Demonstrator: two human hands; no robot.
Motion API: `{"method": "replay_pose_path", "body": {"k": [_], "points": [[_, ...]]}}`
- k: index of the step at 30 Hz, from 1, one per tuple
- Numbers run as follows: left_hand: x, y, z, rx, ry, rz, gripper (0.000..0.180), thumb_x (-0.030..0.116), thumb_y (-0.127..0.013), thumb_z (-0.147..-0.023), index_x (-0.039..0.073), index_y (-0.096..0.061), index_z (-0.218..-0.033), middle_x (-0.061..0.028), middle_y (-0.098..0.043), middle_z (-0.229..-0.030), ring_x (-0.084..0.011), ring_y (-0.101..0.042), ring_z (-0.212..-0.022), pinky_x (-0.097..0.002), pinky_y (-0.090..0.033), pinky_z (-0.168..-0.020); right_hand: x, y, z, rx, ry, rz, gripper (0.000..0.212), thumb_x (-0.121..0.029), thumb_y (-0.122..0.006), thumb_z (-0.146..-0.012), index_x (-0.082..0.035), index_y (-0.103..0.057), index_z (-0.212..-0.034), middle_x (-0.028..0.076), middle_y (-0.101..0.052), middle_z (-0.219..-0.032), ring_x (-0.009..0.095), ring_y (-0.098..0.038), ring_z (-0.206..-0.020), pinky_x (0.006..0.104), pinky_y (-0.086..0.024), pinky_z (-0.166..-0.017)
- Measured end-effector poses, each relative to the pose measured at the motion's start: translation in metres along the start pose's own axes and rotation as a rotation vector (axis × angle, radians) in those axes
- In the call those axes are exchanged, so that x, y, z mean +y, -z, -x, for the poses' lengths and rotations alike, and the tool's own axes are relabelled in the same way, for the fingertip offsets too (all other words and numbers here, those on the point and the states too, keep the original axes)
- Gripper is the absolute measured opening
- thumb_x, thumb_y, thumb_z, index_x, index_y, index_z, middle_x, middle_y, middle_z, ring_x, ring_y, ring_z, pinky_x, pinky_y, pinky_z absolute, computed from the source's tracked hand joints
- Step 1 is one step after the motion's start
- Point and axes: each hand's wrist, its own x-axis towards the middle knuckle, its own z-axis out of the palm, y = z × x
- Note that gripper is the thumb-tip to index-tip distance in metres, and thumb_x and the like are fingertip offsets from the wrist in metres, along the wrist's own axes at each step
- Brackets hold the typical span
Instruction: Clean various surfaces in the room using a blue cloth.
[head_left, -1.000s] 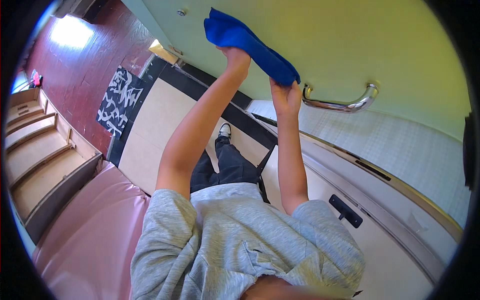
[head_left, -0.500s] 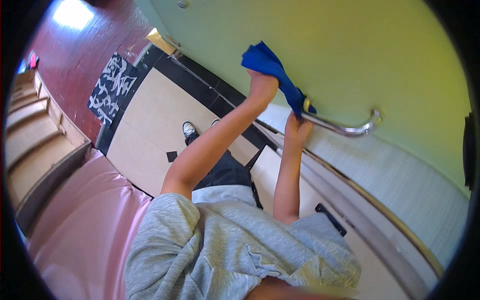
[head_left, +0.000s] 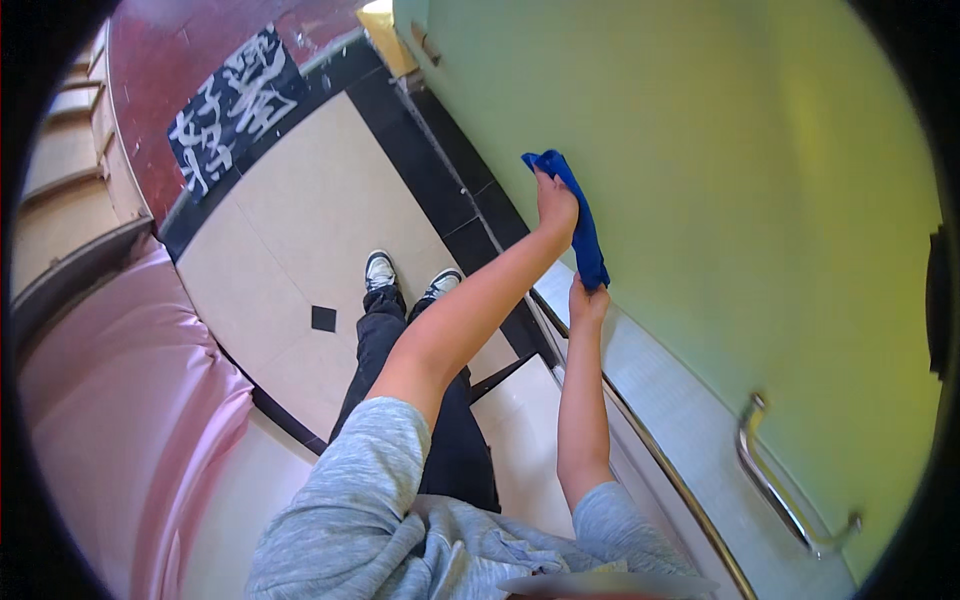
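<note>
A blue cloth (head_left: 586, 232) stretches lengthwise between my two hands, beside the green panel (head_left: 720, 230). My left hand (head_left: 558, 203) is closed round its upper part, and a loose corner sticks out past the fingers. Its lower end is in the closed fingers of my right hand (head_left: 590, 300). Whether the cloth touches the panel, I cannot tell. A curved chrome handle (head_left: 772, 490) is fixed to the panel, lower right and apart from both hands.
A white ledge with a brass-coloured rail (head_left: 668, 472) runs along the panel's foot. Pink fabric (head_left: 130, 400) drapes at the left, below a wooden shelf unit (head_left: 75, 200). A dark board with white lettering (head_left: 236, 108) lies on the far floor. My shoes (head_left: 380, 270) stand on beige tiles.
Both hands and the cloth have come off the chrome handle and moved away along the panel. The view has shifted, so the handle now appears lower right. Both hands keep hold of the cloth.
</note>
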Motion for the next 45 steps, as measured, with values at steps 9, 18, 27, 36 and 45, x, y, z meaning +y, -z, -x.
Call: {"method": "replay_pose_path", "body": {"k": [9,18,27,36,45], "points": [[-0.139,0.074,-0.203,0.151,0.207,0.164,0.061,0.028,-0.041,-0.094,0.015,-0.014,-0.147,-0.0168,-0.031,-0.145,-0.0315,-0.037,-0.130,-0.0405,-0.033,-0.104,0.113,0.078,-0.190,0.094,-0.201,0.072,0.034,-0.020,-0.037,-0.095,-0.002,-0.055,-0.118,0.015,-0.058,-0.122,0.032,-0.055,-0.112,0.0510,-0.043,-0.097],[-0.236,0.106,-0.297,0.257,0.379,0.322,0.024,0.020,-0.050,-0.093,0.008,-0.053,-0.114,-0.0116,-0.061,-0.105,-0.0222,-0.059,-0.094,-0.0370,-0.047,-0.081,0.155,0.108,-0.264,0.195,-0.163,0.010,0.028,-0.019,-0.044,-0.094,-0.002,-0.061,-0.108,0.015,-0.062,-0.114,0.030,-0.060,-0.105,0.0478,-0.048,-0.092],[-0.049,0.112,-0.218,0.042,0.137,0.327,0.012,0.018,-0.052,-0.093,0.011,-0.057,-0.102,0.0001,-0.057,-0.076,-0.0121,-0.052,-0.062,-0.0276,-0.039,-0.054,0.127,0.000,-0.134,-0.083,-0.477,-0.353,0.028,-0.009,-0.042,-0.094,0.008,-0.051,-0.115,0.026,-0.052,-0.118,0.040,-0.049,-0.112,0.0483,-0.045,-0.095],[0.170,0.037,0.034,-0.428,0.304,0.894,0.017,0.027,-0.049,-0.095,0.013,-0.058,-0.097,0.0006,-0.062,-0.086,-0.0172,-0.059,-0.078,-0.0348,-0.049,-0.077,-0.001,-0.169,0.193,-0.293,-0.591,-0.799,0.047,-0.002,-0.051,-0.084,0.013,-0.036,-0.126,0.021,-0.041,-0.119,0.037,-0.041,-0.120,0.0436,-0.045,-0.097],[0.281,-0.024,0.219,-0.649,0.215,0.593,0.023,0.024,-0.046,-0.096,0.011,-0.054,-0.114,-0.0064,-0.058,-0.116,-0.0200,-0.055,-0.106,-0.0350,-0.045,-0.093,-0.085,-0.203,0.343,-0.636,-0.029,-0.615,0.029,-0.008,-0.050,-0.092,0.007,-0.049,-0.117,0.019,-0.050,-0.124,0.034,-0.047,-0.115,0.0438,-0.042,-0.102]]}}
